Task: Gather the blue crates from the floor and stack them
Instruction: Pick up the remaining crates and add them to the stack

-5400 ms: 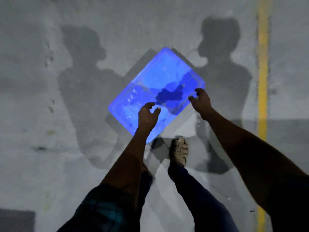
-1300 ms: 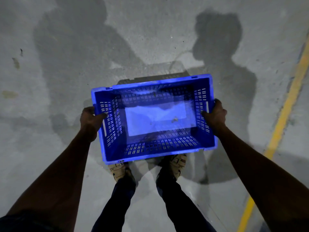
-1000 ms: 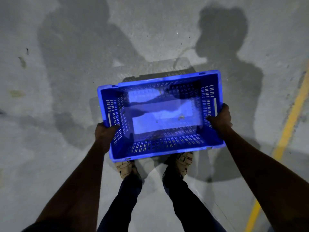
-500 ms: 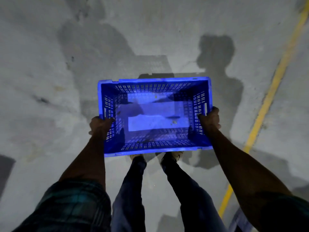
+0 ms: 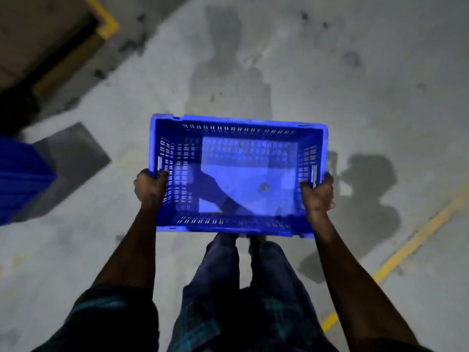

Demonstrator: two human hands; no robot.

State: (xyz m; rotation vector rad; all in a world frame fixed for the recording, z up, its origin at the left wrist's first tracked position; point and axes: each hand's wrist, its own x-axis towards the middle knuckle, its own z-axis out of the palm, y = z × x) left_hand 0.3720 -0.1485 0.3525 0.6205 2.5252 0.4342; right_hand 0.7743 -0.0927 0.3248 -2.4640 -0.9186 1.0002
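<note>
Blue crate was held open side up above the concrete floor, in front of the person's legs. Left hand gripped its left wall handle, right hand its right. More blue crates stood at the floor's left edge.

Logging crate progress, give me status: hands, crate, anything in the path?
Left hand and right hand grip the blue crate by its short ends. Crate upright, off the floor. More blue plastic at left edge. Path ahead open.
</note>
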